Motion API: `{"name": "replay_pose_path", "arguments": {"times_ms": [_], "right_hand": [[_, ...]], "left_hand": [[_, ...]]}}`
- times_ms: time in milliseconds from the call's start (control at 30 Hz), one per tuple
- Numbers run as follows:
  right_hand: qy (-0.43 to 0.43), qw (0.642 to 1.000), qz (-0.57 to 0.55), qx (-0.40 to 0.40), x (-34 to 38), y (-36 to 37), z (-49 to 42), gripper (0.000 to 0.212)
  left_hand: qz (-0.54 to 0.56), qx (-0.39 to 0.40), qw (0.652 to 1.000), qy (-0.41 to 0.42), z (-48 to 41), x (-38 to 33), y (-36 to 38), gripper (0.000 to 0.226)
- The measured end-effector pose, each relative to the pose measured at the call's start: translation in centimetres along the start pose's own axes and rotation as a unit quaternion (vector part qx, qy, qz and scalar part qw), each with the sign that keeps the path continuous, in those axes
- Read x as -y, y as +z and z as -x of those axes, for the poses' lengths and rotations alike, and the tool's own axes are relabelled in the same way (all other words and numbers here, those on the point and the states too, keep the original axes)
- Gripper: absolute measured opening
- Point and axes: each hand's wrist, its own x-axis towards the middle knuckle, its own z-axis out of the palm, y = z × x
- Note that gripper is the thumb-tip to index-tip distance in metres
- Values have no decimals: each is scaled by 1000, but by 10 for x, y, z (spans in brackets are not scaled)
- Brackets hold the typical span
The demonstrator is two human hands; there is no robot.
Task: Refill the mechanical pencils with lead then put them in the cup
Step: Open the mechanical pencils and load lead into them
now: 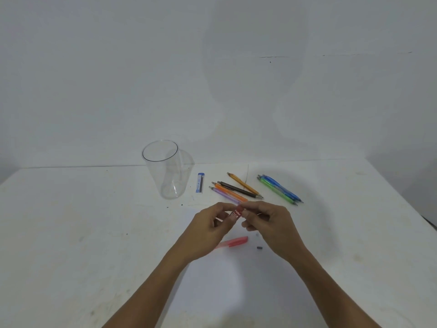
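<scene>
Above the table's (71,233) middle, a small red lead case (237,213) is pinched between the closed fingers of left hand (212,223) and right hand (267,221). Toward the far edge are found a clear cup (165,171), a blue lead tube (200,183) and loose mechanical pencils (238,189); a red pencil (233,242) lies below the hands.

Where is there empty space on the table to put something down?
Left of the clear cup, the white table is bare. So is the near strip between the forearms. It is crowded right of the cup: lead case, pencils, and both hands.
</scene>
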Motion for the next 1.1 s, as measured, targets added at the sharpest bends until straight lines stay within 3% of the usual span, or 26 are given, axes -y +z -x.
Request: {"name": "replay_pose_path", "arguments": {"times_ms": [200,367,667,933,1100], "right_hand": [[-33,999,41,9,-4,-2,10,32],[-98,989,109,-6,-4,-8,15,32],[-181,964,196,-5,-5,-2,17,33],[-205,951,231,-7,-8,5,9,30],[-173,966,192,-11,-9,3,3,27]], "left_hand": [[63,41,997,-34,0,-5,1,32],[-5,45,999,-7,0,-6,-1,33],[-15,39,999,-6,-6,0,0,31],[27,39,999,-7,-10,3,-2,31],[21,28,999,-2,-13,5,3,31]]}}
